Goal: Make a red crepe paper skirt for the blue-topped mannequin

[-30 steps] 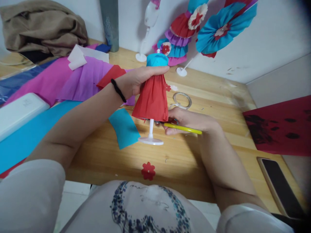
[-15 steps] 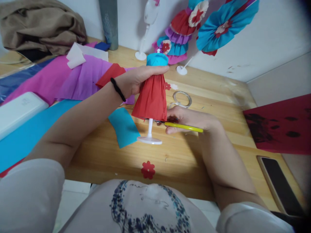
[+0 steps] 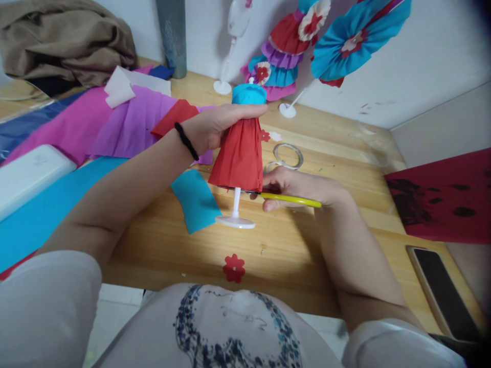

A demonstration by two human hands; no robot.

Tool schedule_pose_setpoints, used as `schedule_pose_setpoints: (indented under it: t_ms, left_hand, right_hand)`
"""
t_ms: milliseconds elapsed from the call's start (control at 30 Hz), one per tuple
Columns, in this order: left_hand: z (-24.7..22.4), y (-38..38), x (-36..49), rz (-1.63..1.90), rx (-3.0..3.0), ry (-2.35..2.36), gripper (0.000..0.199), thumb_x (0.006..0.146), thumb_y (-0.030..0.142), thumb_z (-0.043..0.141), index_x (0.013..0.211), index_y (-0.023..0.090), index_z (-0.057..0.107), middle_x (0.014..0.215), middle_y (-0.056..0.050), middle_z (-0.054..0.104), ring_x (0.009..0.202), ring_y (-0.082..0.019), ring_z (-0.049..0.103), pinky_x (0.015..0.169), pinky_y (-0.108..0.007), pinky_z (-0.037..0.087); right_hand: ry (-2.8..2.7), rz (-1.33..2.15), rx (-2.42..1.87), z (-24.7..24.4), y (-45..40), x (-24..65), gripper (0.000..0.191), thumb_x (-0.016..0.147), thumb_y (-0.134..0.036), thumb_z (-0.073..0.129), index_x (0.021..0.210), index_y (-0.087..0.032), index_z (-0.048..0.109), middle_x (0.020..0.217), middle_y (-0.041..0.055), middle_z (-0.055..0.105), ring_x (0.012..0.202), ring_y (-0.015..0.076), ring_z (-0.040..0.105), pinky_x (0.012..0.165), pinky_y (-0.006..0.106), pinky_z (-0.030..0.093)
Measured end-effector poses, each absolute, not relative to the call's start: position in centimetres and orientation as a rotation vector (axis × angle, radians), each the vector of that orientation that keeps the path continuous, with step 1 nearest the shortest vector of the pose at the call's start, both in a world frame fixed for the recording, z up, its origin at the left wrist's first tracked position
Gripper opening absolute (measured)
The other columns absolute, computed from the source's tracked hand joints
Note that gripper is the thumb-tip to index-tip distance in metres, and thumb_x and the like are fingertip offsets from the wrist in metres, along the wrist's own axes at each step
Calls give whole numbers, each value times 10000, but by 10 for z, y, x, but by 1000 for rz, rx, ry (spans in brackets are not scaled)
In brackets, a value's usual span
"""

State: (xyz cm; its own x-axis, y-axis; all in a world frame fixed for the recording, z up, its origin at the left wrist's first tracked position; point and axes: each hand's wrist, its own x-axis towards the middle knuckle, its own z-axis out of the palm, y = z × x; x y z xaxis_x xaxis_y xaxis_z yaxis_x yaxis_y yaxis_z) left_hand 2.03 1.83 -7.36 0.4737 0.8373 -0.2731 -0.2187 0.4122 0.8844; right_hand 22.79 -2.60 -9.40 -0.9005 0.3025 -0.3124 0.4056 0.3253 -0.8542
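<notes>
Left hand (image 3: 220, 121) grips pleated red-and-blue paper dress (image 3: 241, 158) on white round-based stand (image 3: 236, 207). Right hand (image 3: 289, 185) holds yellow-handled metal scissors (image 3: 291, 199) at the dress's bottom edge.

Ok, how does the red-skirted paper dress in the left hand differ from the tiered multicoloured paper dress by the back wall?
The red-skirted paper dress has one red skirt below its blue top; the tiered multicoloured paper dress stacks red, purple, blue and pink ruffles. The tiered dress bears rosettes; the red-skirted dress shows none. The left hand holds the red-skirted dress; the tiered dress is untouched. Both combine red and blue.
</notes>
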Motion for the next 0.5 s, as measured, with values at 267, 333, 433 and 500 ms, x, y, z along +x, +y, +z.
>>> schedule_pose_setpoints:
  t_ms: [267, 333, 433, 500]
  left_hand:
    - [-74, 18, 20, 763, 918, 789, 261, 985, 228, 542, 757, 115, 601, 624, -17, 660, 581, -104, 613, 973, -396, 520]
    - [-72, 18, 20, 764, 912, 801, 276, 998, 228, 515, 760, 117, 599, 627, -16, 661, 583, -110, 629, 950, -392, 527]
    - [-71, 19, 19, 767, 901, 800, 273, 1008, 233, 501, 778, 122, 597, 633, -20, 668, 596, -126, 659, 905, -381, 545]
    - [-70, 20, 18, 776, 894, 778, 253, 1005, 234, 519, 792, 123, 595, 639, -26, 678, 590, -128, 663, 885, -375, 555]
  right_hand:
    - [2455, -1680, 727, -90, -26, 227, 523, 799, -617, 716, 817, -107, 602, 717, -35, 382, 639, 86, 297, 536, 212, 271]
    - [2516, -1644, 651, -88, -26, 227, 531, 804, -622, 712, 865, -104, 609, 740, -23, 434, 639, 86, 327, 540, 206, 290]
    - [2457, -1706, 556, -84, -28, 225, 581, 812, -658, 683, 962, -102, 603, 830, 21, 524, 682, 105, 414, 576, 207, 361]
    - [2429, -1733, 547, -83, -29, 224, 583, 822, -658, 672, 971, -100, 595, 869, 41, 541, 718, 117, 441, 612, 217, 389]
